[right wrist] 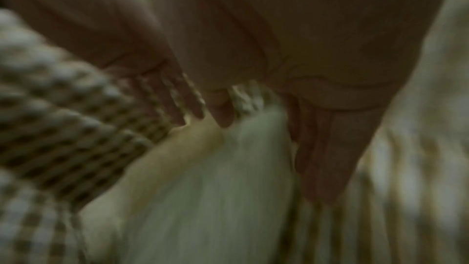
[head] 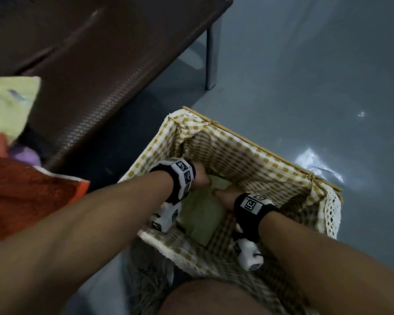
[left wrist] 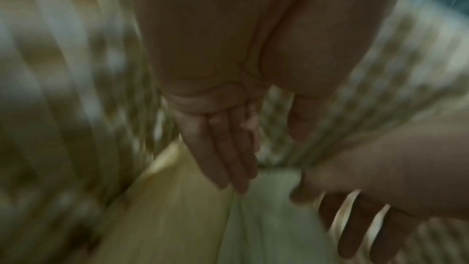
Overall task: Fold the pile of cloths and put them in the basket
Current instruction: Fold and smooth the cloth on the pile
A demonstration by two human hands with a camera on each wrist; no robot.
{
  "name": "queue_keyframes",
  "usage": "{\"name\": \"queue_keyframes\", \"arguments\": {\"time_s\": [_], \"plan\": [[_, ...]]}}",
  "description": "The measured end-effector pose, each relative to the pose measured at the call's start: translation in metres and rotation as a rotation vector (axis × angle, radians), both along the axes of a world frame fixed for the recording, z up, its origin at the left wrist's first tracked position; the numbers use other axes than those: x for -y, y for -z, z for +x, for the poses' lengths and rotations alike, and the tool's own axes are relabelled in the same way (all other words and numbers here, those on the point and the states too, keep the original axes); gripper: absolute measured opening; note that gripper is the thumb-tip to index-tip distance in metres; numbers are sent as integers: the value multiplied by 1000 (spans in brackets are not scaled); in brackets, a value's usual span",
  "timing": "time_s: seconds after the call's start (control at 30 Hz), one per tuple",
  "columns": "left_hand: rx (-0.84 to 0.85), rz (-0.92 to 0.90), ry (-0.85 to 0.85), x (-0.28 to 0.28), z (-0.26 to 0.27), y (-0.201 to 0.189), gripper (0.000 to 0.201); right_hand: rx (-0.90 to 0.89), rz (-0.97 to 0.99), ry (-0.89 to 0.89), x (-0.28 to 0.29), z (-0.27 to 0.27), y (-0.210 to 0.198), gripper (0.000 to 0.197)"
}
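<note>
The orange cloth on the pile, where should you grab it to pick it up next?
Probably the white-trimmed corner of the orange cloth that sticks out toward the basket. It is the free edge nearest both hands, with nothing lying on it. Come from the basket side and pinch it with the left hand, now straight-fingered on the green cloth.

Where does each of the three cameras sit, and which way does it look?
Head: on the head, looking down into the basket; both forearms, left hand and right hand show.
Left wrist: along the left hand's straight fingers to the green cloth; the right hand shows too.
Right wrist: along the right hand's fingers to that cloth.
All views share the cloth and checked lining.
</note>
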State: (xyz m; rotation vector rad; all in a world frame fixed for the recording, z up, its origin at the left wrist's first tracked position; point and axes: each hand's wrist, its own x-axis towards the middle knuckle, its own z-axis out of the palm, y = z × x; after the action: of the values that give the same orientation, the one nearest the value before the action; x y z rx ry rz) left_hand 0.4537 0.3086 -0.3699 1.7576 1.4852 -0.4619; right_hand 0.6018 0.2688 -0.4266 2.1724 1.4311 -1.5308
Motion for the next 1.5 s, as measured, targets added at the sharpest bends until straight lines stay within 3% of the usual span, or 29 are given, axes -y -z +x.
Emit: {"name": "queue_keyframes", "arguments": {"time_s": [0.1, 0.27, 0.4, 0.53, 0.63, 0.7, 0.8, 0.93, 1.03, 1.13, 1.33, 1.43, 1.5], "plan": [[224, -3, -112, -10, -16, -45, 29, 111, 126, -203, -13, -13, -51, 55], [246, 333, -148, 2, -84, -136, 17, -385, 109, -178, -28, -84, -156, 19], [235, 580, -299, 34, -164, -202, 17, -399, 297, -408, -33, -163, -231, 18], [206, 728, -459, 84, -252, -243, 22, -446, 402, -659, -18, -258, -275, 18], [182, 809, -599, 129, -316, -247, 25, -366, 550, -913, 1, -330, -291, 17], [80, 810, -649, 161, -354, -238, 26, -285, 650, -1054, 13, -371, -293, 16], [-96, 770, -652, 204, -399, -214, 35, -134, 742, -1225, 32, -421, -280, 38], [-94, 677, -634, 238, -434, -178, 50, -30, 811, -1324, 48, -465, -252, 53], [-92, 673, -618, 249, -450, -159, 56, -12, 833, -1275, 53, -481, -240, 35], [-35, 778, -694, 247, -459, -157, 54, -194, 788, -1099, 58, -485, -242, 18], [19, 1140, -931, 248, -462, -179, 90, -707, 660, -928, 85, -484, -292, 31], [46, 1332, -1014, 250, -461, -196, 81, -793, 549, -975, 103, -476, -314, 31], [-7, 1322, -1018, 249, -464, -209, 66, -766, 525, -947, 108, -472, -322, 21]]}}
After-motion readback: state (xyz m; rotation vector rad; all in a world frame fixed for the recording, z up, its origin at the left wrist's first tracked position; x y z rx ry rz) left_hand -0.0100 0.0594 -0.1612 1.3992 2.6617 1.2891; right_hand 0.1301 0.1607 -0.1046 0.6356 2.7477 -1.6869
